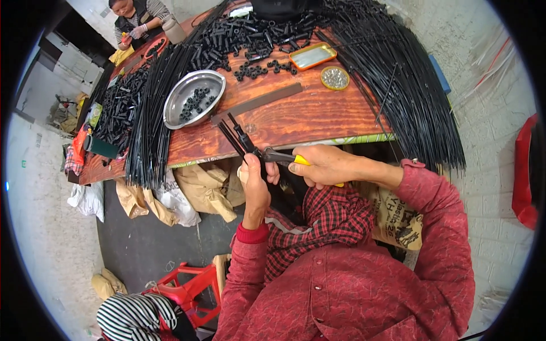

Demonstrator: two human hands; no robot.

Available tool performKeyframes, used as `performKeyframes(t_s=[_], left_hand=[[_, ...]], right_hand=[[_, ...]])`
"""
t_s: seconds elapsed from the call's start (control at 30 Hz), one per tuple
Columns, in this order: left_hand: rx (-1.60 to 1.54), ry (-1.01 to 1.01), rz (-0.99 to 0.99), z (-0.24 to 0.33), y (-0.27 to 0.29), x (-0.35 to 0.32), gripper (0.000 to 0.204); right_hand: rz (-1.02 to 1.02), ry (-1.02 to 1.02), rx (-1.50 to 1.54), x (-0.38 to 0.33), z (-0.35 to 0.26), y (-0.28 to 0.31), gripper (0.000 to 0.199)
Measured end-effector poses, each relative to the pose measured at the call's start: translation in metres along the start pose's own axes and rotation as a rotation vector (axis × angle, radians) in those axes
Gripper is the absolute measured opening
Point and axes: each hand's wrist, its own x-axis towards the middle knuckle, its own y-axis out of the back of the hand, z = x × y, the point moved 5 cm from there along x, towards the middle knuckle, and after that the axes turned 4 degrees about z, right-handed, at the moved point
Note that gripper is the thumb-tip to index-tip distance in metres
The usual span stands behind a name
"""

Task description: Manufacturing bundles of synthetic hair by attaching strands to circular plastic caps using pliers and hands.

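- Head view looks down on a person in a textured red jacket over a red plaid garment, seated at the edge of a glossy, grained wooden worktop (318, 116).
- The left hand (254, 183) is clenched around a small bunch of thin black rods (232, 135), which rise from the fist and slant over the worktop's near edge.
- The right hand (323, 165) grips the yellow-handled pliers (280, 156); their dark metal nose meets the rods just above the left fist.
- A shallow, oval steel dish (194, 98) sits on the worktop beyond the hands, holding a cluster of short black tube pieces.
- A long flat grey metal bar (257, 102) lies just beside the dish, pointing diagonally.
- Farther back are an orange-rimmed rectangular tray (312, 55) and a small round tin of shiny bits (335, 78).
- Heaps of small black plastic fittings (250, 34) cover the far part of the worktop.
- Dense sheaves of long black wires (415, 96) fan over the worktop's right edge, and another sheaf hangs over the left.
- Another person sits at the far end, hands in pale gloves.
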Motion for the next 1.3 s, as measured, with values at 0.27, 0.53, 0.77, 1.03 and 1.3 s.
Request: performKeyframes(t_s=[0.27,0.53,0.77,1.03,1.3], left_hand=[[0.075,0.035,0.078,-0.045,0.028,-0.023,0.038],[0.21,-0.093,-0.08,0.001,-0.023,-0.017,0.033],[0.145,-0.41,0.124,0.109,-0.02,-0.017,0.037],[-0.181,-0.199,0.115,0.18,0.049,-0.009,0.038],[0.116,-0.084,0.189,0.129,0.041,-0.007,0.034]], right_hand=[[0.719,0.285,-0.792,0.02,0.07,0.075,0.028],[0.952,0.656,-0.807,-0.004,0.037,0.043,0.021],[0.244,0.504,-0.322,-0.002,0.092,-0.066,0.016],[-0.011,0.402,-0.441,-0.005,0.139,-0.104,0.023],[-0.067,0.059,-0.477,-0.01,0.156,-0.088,0.031]])
